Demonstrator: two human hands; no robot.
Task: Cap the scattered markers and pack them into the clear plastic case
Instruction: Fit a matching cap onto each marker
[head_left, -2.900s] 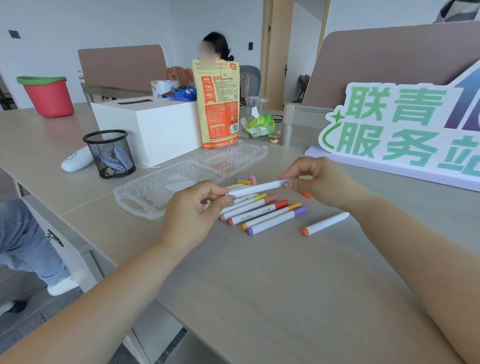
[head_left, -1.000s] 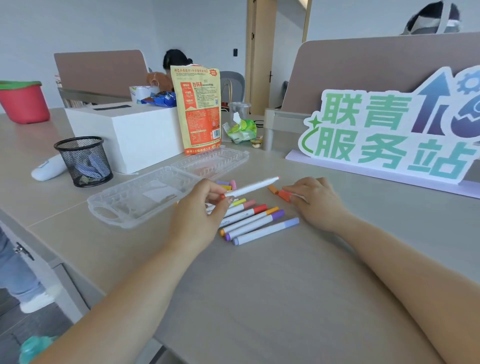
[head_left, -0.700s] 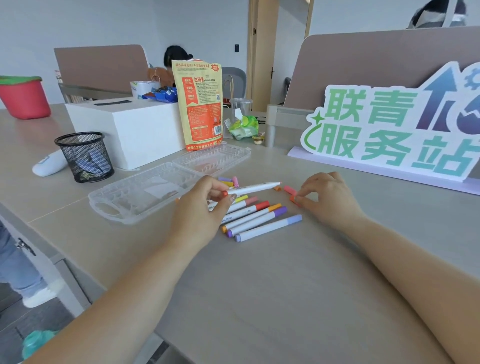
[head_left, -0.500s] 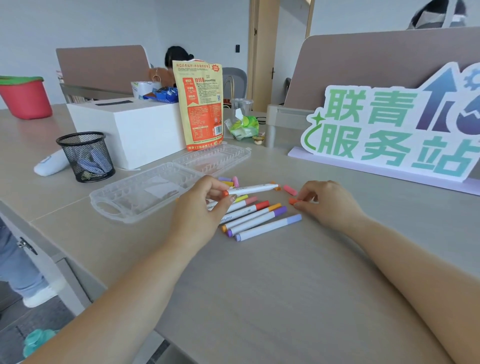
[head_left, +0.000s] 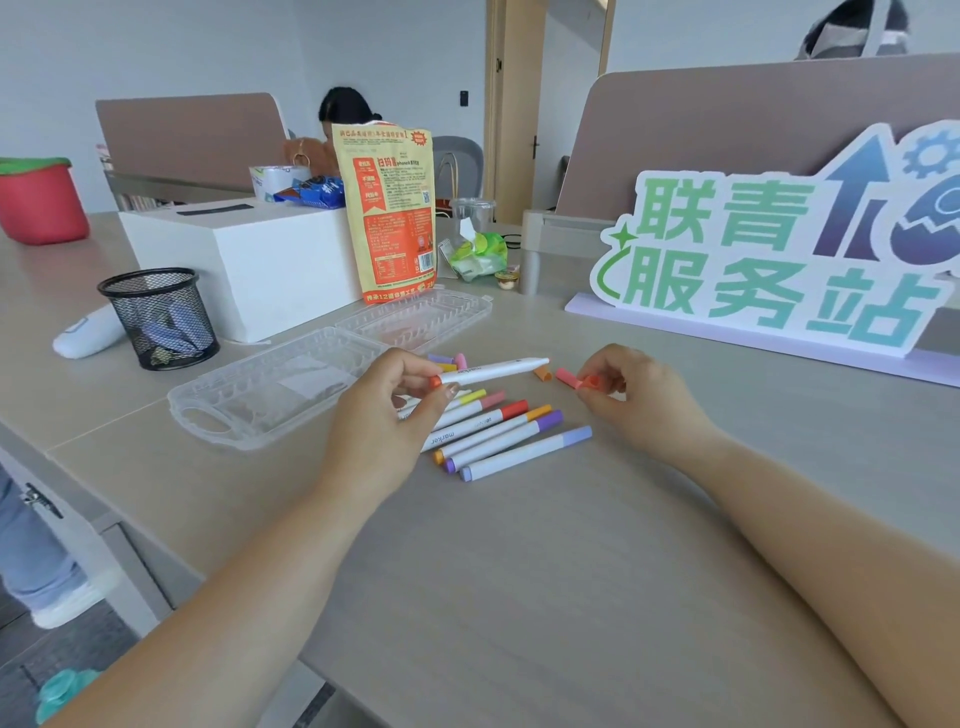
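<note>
**Kid:** What just changed?

**Helper:** A moment ago the right hand (head_left: 631, 395) lay low on the table (head_left: 519, 571), feeling around the loose caps. Now it has come up a bit, and its fingers are pinched tight on an orange cap (head_left: 592, 383).

**Kid:** And the other hand?

**Helper:** The left hand (head_left: 387, 410) still pinches the white marker (head_left: 491, 370) near its orange end. The marker hangs just above the table, and its bare tip points to 3 o'clock, toward the cap.

**Kid:** So the cap goes on next?

**Helper:** I think so. The cap and the tip are near, but not touching yet. The cap's colour matches the marker's orange end, so it looks like the right one.

**Kid:** Where are the other markers?

**Helper:** Some markers with caps on lie in a row (head_left: 493, 428) at 6 o'clock from the held one. A pink cap (head_left: 566, 376) and another orange cap (head_left: 542, 372) lie loose between the hands.

**Kid:** And the case?

**Helper:** The clear plastic case (head_left: 270, 389) lies open at 9 o'clock from the left hand. I see no markers in it, so the packing has not started.
</note>
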